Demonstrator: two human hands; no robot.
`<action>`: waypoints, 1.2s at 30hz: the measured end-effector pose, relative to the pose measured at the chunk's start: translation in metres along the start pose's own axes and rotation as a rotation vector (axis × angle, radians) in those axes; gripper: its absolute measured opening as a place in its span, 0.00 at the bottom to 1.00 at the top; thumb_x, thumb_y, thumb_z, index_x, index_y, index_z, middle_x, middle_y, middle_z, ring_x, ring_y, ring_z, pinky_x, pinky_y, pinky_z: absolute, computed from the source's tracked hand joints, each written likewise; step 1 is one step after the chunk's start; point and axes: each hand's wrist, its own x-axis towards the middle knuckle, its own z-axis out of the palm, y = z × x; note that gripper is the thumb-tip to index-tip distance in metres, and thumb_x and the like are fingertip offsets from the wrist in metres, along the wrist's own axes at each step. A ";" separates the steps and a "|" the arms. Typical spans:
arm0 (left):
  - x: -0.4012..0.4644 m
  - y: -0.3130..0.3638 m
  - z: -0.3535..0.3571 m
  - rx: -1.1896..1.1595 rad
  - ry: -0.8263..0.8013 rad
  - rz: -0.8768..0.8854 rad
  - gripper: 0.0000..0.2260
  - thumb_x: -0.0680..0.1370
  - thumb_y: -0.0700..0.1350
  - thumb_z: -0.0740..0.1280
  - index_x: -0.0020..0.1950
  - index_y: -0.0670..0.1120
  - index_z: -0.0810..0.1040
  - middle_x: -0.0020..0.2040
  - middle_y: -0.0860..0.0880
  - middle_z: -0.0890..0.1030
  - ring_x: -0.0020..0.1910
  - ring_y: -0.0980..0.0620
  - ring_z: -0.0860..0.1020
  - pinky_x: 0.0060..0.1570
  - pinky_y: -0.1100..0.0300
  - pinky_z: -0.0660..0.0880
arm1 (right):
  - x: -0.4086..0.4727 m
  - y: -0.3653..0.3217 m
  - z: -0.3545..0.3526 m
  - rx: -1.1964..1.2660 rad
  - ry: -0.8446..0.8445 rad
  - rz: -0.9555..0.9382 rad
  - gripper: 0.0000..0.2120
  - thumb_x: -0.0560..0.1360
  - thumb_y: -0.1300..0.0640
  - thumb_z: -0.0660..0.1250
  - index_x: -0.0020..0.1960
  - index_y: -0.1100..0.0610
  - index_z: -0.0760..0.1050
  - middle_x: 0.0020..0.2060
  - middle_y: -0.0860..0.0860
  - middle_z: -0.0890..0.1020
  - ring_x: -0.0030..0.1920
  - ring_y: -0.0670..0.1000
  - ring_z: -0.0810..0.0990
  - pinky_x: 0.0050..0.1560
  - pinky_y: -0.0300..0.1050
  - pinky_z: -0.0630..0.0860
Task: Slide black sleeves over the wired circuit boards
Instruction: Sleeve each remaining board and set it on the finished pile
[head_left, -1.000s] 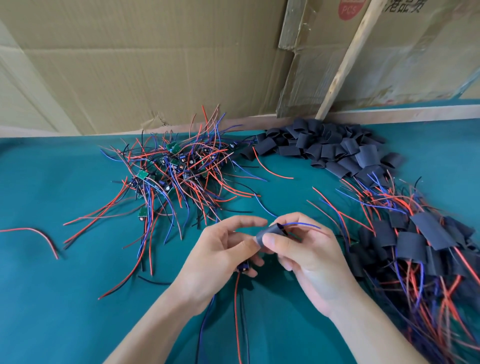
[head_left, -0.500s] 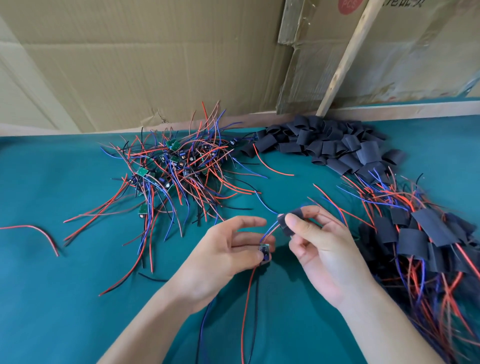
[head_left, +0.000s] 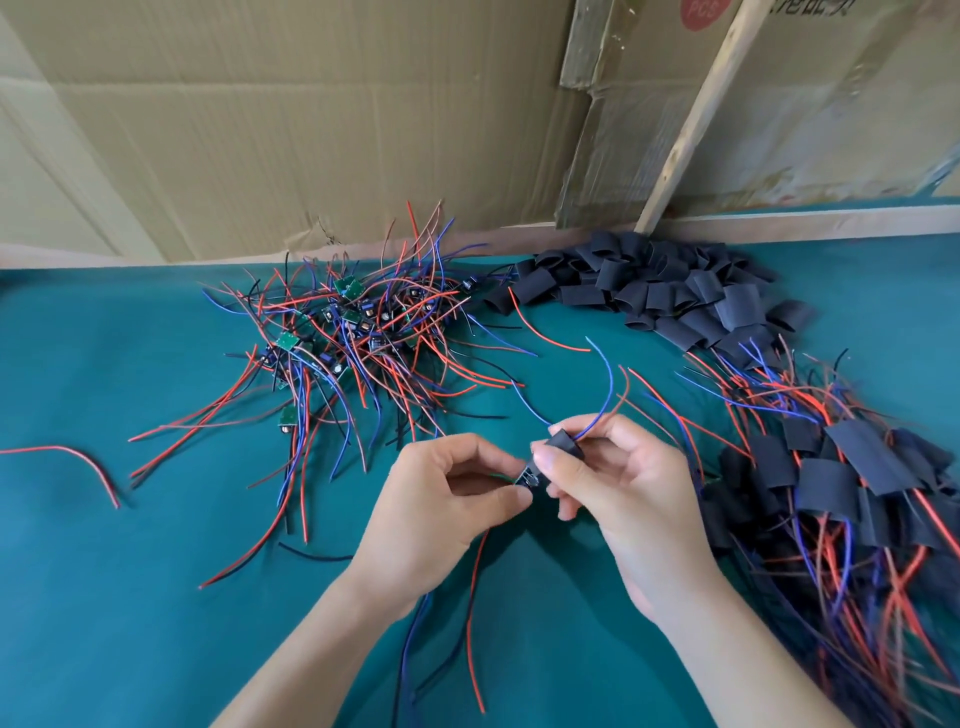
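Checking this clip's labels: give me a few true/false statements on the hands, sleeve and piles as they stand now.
1. The right hand pinches a black sleeve. True.
2. The left hand lies flat and open on the table. False: it pinches a small circuit board.
3. The empty sleeve pile lies by the back edge. True.
4. The sleeve fully covers the held board. False: the board shows below it.

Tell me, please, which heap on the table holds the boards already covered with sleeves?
The heap on the right: its boards wear black sleeves. The left heap shows bare green boards, and the far heap is empty sleeves.
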 end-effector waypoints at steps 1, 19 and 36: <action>0.000 0.000 0.000 0.034 0.007 0.021 0.09 0.72 0.36 0.78 0.44 0.49 0.85 0.41 0.51 0.87 0.40 0.54 0.84 0.44 0.63 0.79 | -0.001 0.001 0.001 -0.012 0.004 -0.002 0.10 0.68 0.59 0.78 0.48 0.56 0.82 0.40 0.58 0.86 0.34 0.52 0.80 0.32 0.41 0.76; -0.009 0.004 0.009 0.405 0.276 0.447 0.14 0.72 0.33 0.75 0.46 0.53 0.82 0.43 0.58 0.83 0.45 0.55 0.83 0.42 0.69 0.77 | -0.001 -0.001 0.009 0.035 -0.020 0.116 0.01 0.75 0.62 0.75 0.47 0.59 0.84 0.36 0.57 0.84 0.34 0.53 0.81 0.34 0.41 0.79; -0.009 0.005 0.012 -0.035 0.047 0.209 0.05 0.74 0.40 0.74 0.46 0.49 0.82 0.39 0.45 0.82 0.36 0.45 0.83 0.31 0.55 0.79 | -0.003 -0.018 0.001 0.017 -0.095 0.099 0.13 0.67 0.49 0.75 0.46 0.57 0.87 0.44 0.56 0.86 0.37 0.50 0.78 0.36 0.40 0.74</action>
